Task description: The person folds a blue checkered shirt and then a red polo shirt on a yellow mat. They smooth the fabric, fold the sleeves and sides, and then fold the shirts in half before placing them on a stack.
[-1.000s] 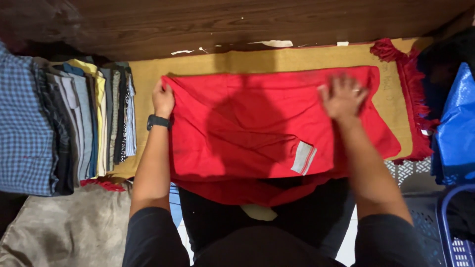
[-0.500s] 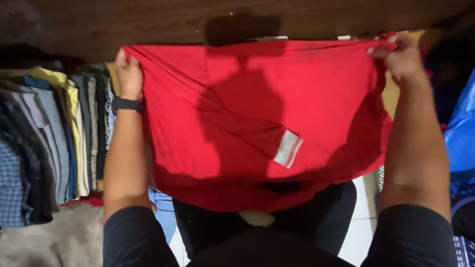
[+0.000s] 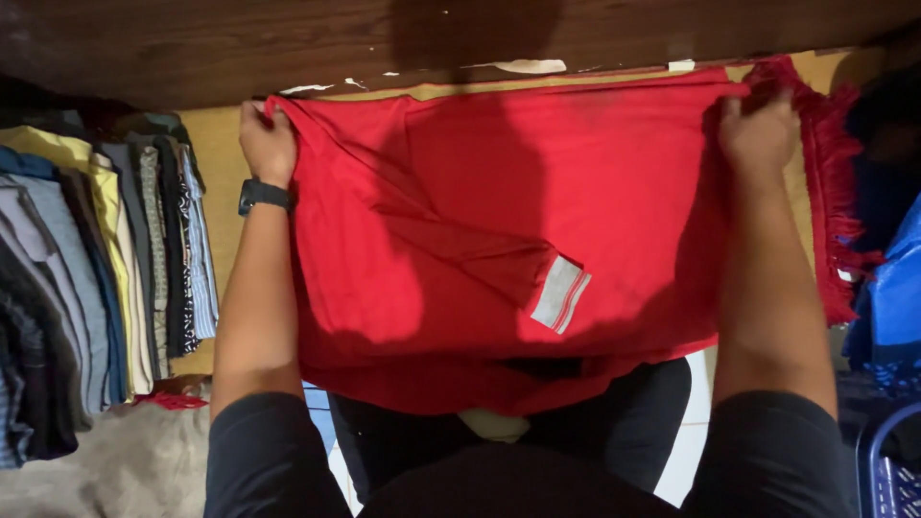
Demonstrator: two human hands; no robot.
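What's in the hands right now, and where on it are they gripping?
Both hold the red shirt: left hand pinches its far left corner, right hand its far right corner.

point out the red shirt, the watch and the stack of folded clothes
red shirt (image 3: 614, 201), head view, on the flat middle of the cloth
watch (image 3: 263, 196), head view, on the black band at the left wrist
stack of folded clothes (image 3: 96, 278), head view, on the folded edges at the left

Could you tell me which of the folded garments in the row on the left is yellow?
The yellow garment stands mid-row in the stack; its neighbours are grey, dark, blue or patterned.
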